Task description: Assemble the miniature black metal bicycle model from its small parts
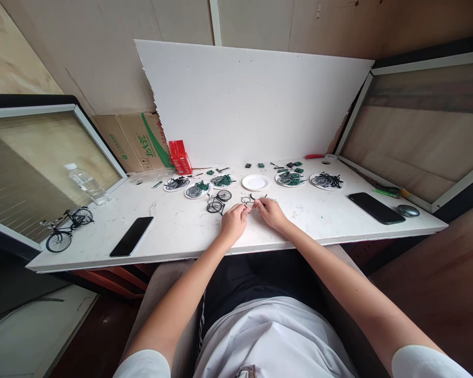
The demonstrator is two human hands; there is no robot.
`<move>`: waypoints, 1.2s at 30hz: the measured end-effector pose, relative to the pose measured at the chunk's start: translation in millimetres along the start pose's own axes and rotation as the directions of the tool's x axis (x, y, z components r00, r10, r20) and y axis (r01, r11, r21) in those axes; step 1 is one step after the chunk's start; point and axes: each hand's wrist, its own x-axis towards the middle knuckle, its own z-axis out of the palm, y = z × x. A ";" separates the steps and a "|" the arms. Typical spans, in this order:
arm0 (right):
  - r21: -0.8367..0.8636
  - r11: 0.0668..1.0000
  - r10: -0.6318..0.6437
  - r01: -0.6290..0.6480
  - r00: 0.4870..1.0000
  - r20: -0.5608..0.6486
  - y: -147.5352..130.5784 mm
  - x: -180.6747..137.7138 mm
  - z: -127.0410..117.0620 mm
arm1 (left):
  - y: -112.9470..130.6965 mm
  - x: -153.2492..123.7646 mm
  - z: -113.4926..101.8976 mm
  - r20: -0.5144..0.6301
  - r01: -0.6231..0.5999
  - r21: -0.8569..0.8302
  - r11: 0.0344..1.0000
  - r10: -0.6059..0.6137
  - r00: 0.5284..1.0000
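My left hand point(234, 221) and my right hand point(270, 211) rest on the white table point(181, 231), fingers pinched together on a small black model bicycle part point(249, 201) between them. Just to the left of the hands stands a partly built small bicycle model point(218, 201) with two wheels. Behind them sits a row of white paper plates: three on the left point(197, 189) with green and black parts, a bare plate point(256, 182) in the middle, and two on the right point(327, 180) with more parts.
A finished black model bicycle point(65, 227) stands at the table's left end near a water bottle point(87, 184). Black phones lie at left point(131, 235) and right point(376, 207). A red box point(180, 156), a mouse point(408, 210) and a white board point(252, 100) are behind.
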 end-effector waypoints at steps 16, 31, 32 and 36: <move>0.017 0.992 -0.125 0.125 0.991 0.038 -6.5 -3.6 1.0 | -10.6 6.0 2.9 -0.070 0.001 -0.249 0.969 -0.019 0.997; 0.054 0.985 -0.164 0.163 0.986 0.018 -3.2 -3.7 1.4 | -9.9 5.4 4.3 0.035 0.079 -0.434 0.897 -0.070 0.997; 0.046 0.988 -0.151 0.150 0.988 0.018 -3.8 -3.8 1.2 | -9.5 5.7 3.3 0.025 0.092 -0.431 0.898 -0.090 0.996; 0.021 0.995 -0.098 0.098 0.995 0.021 -6.0 -4.0 0.6 | -16.4 11.4 -4.2 -0.015 0.149 -0.402 0.903 -0.170 0.985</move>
